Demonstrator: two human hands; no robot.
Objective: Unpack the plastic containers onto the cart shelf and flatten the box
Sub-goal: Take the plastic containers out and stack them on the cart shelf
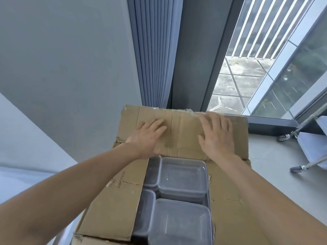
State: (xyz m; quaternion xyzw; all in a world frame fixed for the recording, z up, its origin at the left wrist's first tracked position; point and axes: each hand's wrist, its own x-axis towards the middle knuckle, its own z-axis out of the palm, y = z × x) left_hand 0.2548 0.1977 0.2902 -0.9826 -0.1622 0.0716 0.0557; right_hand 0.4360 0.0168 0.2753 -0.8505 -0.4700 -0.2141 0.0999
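Grey wall [70, 59], blue curtain [154, 50] at 12 o'clock. Open box [113, 209] at 6 o'clock holds four visible container stacks [183, 175]. Fingers spread, left hand [148, 137] and right hand [217, 137] press flat on its far flap [182, 128]. Side-flap print begins "SCKJ", rest unclear.

both hands flat on the far flap [184, 128] of an open box [113, 206], left hand [150, 137], right hand [216, 137], clear containers [182, 175] stacked inside, cart [311, 147] off right, curtain [154, 50] behind
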